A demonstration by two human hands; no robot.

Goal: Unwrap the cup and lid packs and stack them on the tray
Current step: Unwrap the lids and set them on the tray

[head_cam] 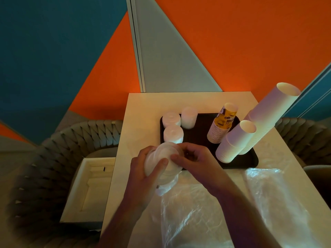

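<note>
One lid pack (161, 167), still partly in clear wrap, is held at frame centre, above the near edge of the dark tray (250, 161). The left hand (143, 176) grips its side, thumb across the lids; the right hand (189, 158) pinches the wrap at its top. On the tray: three lid stacks (173, 134) at its left, three cup stacks (234, 142) at its right. Two loose plastic wrappers (268, 190) lie on the table (143, 104) in the lower frame.

left grip (143, 169) curled around a hold, thumb across; right grip (190, 158) pinching, fingers bent.
</note>
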